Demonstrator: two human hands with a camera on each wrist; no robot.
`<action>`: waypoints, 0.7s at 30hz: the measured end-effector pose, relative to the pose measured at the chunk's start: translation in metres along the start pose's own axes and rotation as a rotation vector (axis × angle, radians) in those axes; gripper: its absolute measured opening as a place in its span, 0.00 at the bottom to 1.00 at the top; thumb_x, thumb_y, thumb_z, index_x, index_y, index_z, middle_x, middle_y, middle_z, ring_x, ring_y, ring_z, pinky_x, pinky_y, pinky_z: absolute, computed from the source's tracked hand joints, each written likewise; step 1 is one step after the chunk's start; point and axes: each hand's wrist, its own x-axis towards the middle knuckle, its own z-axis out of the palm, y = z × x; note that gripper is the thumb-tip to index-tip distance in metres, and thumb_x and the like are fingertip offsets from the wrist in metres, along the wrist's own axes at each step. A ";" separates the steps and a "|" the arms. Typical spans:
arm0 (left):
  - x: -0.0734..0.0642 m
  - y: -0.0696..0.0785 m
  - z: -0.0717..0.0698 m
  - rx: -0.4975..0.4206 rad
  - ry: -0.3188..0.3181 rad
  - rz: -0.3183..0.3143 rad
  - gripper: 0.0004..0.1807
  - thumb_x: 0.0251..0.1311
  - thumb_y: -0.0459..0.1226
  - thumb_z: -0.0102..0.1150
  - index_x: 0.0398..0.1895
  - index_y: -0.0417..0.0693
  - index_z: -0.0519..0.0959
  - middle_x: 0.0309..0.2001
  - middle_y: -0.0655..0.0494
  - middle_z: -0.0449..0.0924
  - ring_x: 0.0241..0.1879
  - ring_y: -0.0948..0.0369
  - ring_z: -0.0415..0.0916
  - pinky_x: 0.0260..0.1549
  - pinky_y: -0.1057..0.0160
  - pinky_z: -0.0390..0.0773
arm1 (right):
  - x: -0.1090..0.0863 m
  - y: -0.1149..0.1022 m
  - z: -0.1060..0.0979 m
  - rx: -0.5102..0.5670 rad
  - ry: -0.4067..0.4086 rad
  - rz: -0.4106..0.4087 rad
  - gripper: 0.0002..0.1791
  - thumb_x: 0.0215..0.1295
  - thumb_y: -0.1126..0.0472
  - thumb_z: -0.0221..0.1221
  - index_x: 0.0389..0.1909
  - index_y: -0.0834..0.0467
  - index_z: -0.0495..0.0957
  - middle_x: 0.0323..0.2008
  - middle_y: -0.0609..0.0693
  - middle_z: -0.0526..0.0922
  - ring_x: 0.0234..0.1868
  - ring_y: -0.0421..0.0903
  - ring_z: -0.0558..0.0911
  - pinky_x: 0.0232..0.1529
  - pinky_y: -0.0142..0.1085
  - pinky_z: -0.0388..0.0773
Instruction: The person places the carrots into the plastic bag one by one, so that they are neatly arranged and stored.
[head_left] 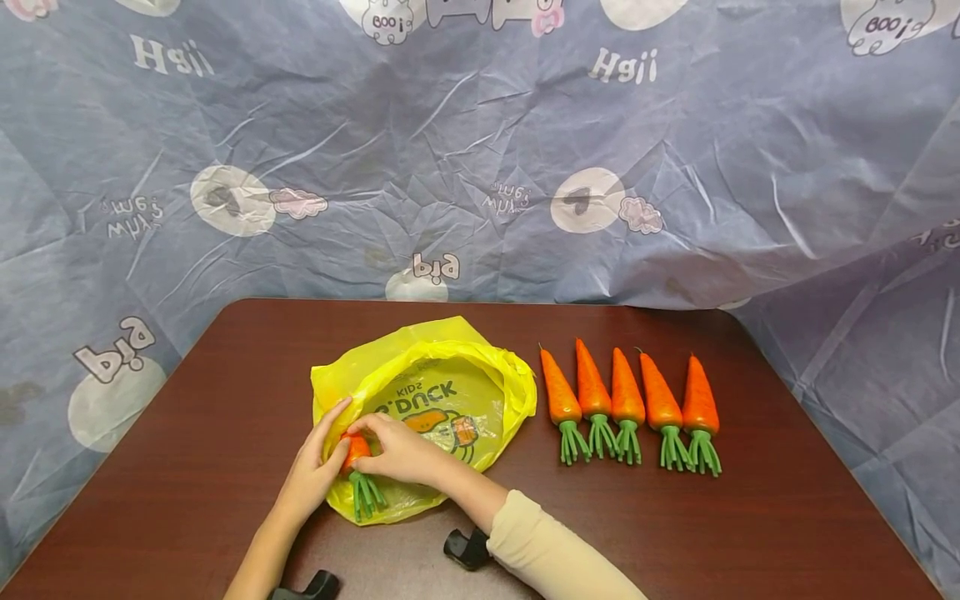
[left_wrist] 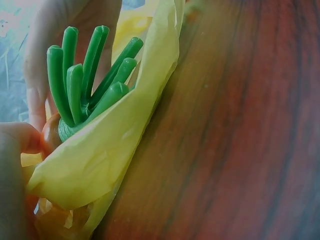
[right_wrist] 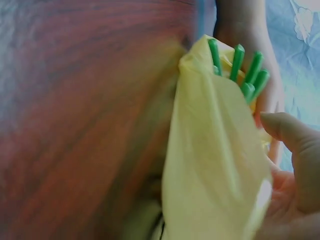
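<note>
A yellow plastic bag with a printed duck lies on the brown table, its mouth spread wide. At its left side my right hand pinches an orange carrot between thumb and fingers. The carrot's green stalks point toward me, and its tip is hidden down among the fingers and plastic. My left hand grips the bag's left rim, with its thumb against the carrot. In the right wrist view, a fold of the bag hides most of the carrot below the stalks.
Several more carrots lie in a row right of the bag, tips pointing away. Black straps of the wrist cameras show near the front. A blue-grey printed cloth hangs behind the table's far edge.
</note>
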 end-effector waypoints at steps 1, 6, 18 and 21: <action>0.000 0.000 0.000 0.001 -0.003 -0.003 0.27 0.64 0.37 0.48 0.66 0.59 0.59 0.66 0.45 0.58 0.63 0.67 0.54 0.56 0.37 0.58 | -0.001 0.000 -0.002 0.004 -0.004 0.011 0.22 0.57 0.52 0.58 0.53 0.52 0.71 0.52 0.46 0.74 0.55 0.41 0.72 0.53 0.30 0.69; 0.001 0.000 0.001 0.007 -0.006 -0.008 0.26 0.65 0.37 0.47 0.66 0.59 0.59 0.66 0.45 0.58 0.63 0.59 0.55 0.55 0.37 0.58 | -0.007 -0.001 -0.011 0.010 0.003 0.046 0.22 0.60 0.51 0.56 0.56 0.50 0.70 0.55 0.46 0.74 0.57 0.43 0.72 0.54 0.34 0.71; -0.001 0.001 0.001 0.038 -0.001 -0.002 0.27 0.65 0.38 0.47 0.67 0.60 0.57 0.66 0.49 0.59 0.59 0.82 0.52 0.53 0.81 0.56 | -0.022 -0.002 -0.030 -0.137 0.092 0.049 0.26 0.63 0.44 0.50 0.61 0.46 0.66 0.62 0.44 0.68 0.63 0.45 0.67 0.63 0.46 0.61; 0.000 0.000 0.001 0.026 0.004 0.010 0.27 0.65 0.37 0.47 0.67 0.59 0.57 0.65 0.49 0.59 0.58 0.82 0.52 0.52 0.83 0.54 | -0.025 -0.003 -0.035 -0.216 0.118 0.037 0.27 0.63 0.42 0.49 0.62 0.45 0.65 0.65 0.44 0.65 0.67 0.45 0.62 0.69 0.48 0.48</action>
